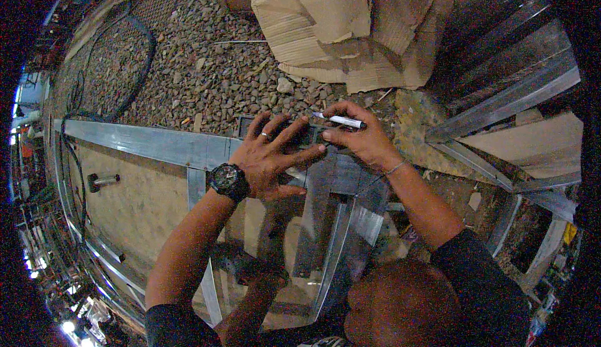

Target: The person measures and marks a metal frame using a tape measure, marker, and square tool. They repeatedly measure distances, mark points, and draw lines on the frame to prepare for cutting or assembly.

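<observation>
While the left hand (268, 155) lies spread, the right hand (366, 142) pinches a marker (344, 120), long axis crosswise, tip (318, 115) seemingly leftward.

Smooth metal beam (138, 141) with soft sheen, glossy plastic-looking marker (345, 121), matt ribbed cardboard (300, 53), rough stone gravel (194, 65)

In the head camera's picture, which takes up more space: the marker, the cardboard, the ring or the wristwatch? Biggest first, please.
1. Cardboard
2. Wristwatch
3. Marker: longer than the watch, but thin, so it covers less
4. Ring
</observation>
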Demonstrator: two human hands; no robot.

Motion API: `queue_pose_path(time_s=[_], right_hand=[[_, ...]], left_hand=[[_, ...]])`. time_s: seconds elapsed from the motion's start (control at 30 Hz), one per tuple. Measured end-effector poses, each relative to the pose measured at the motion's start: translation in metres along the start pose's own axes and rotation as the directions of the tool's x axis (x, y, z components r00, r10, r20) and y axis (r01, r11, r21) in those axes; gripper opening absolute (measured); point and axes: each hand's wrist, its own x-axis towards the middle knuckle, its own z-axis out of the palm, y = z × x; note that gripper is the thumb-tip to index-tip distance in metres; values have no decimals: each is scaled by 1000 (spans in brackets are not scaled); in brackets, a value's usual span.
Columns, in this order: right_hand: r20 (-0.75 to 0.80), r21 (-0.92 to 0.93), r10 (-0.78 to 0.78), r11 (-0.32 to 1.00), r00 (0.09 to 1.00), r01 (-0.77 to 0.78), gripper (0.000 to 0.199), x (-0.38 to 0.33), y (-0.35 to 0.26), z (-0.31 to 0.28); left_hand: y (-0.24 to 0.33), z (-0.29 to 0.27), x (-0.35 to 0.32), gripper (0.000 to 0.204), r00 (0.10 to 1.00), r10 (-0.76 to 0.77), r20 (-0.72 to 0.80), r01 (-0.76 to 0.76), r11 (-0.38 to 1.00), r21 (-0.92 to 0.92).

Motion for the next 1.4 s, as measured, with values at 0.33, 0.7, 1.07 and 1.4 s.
queue_pose_path(time_s=[0.33,0.7,1.07,1.4], right_hand=[[-54,-85,-12,996,998,7,31,-4,-5,-1],[-213,-562,-493,768,843,307,30,-118,-3,20],[-99,-641,-577,660,811,391,31,-114,-6,30],[-139,-621,-514,711,846,330,27,-121,-11,27]], left_hand=[[-1,3,-1,82,1000,1,-25,-1,1000,-1],[-2,6,0,84,999,3,-50,-4,1000,-14],[-3,7,-1,84,996,30,-85,-30,1000,-6],[-2,4,-2,82,997,29,-76,-31,999,-25]])
